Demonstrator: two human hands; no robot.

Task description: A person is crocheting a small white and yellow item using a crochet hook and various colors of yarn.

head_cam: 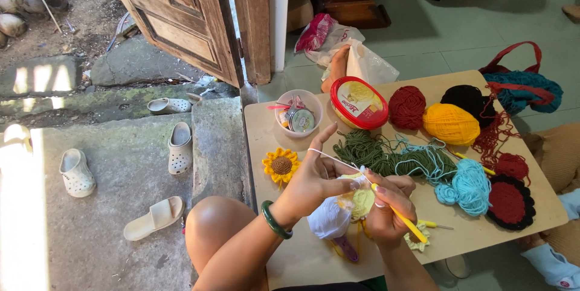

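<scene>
Two hands at work over a low wooden board [314, 261] laid on a green tiled floor beside an open wooden door [181, 19].

Largest first:
- Board: holds everything below, edge near a bare knee [214, 224].
- Tangle of dark green yarn [374, 155], mid-board, running into light blue yarn [465, 185].
- Balls of yarn along the far edge: red [406, 107], yellow [450, 123], black [468, 99].
- Round tub with red-rimmed lid [358, 102], far side, just beside a small white cup [298, 113] of oddments.
- Red and black crocheted round [510, 202], right end.
- Left hand [311, 182]: green bangle at wrist, index finger raised with white thread [332, 158] looped over it, other fingers closed on a pale yellow crochet piece [361, 197] held above the near edge of the board, white wad [331, 218] hanging beneath.
- Right hand [389, 203]: clenched round a yellow-handled crochet hook [405, 221], tip at the piece.
- Crocheted sunflower [281, 165], left of the hands, lying flat.
- Spare hook [436, 225], near the right hand, untouched.

Off the board: pale sandals [154, 215] on the stone step outside.
</scene>
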